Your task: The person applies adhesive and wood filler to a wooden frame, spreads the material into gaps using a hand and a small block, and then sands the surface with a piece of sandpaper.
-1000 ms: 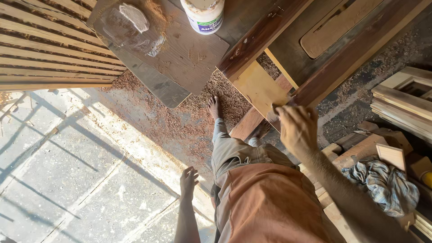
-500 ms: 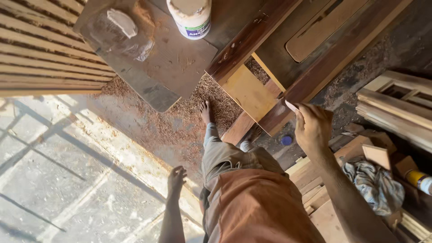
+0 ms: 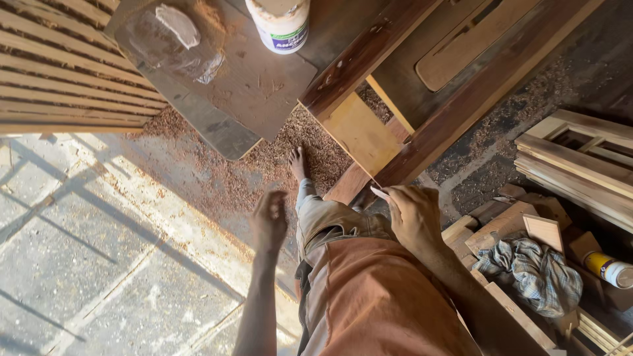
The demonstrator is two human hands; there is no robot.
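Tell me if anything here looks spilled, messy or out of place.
Sawdust lies thick over the floor around the bare foot and under the wooden frame. A crumpled checked cloth is dumped among loose wood offcuts. A white smear sits on the dusty board.

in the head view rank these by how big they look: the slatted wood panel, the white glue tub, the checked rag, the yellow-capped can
1. slatted wood panel, cut off by the frame edge yet clearly largest
2. checked rag
3. white glue tub, top cut off, so its place against the rag is unsure
4. yellow-capped can, partly out of frame
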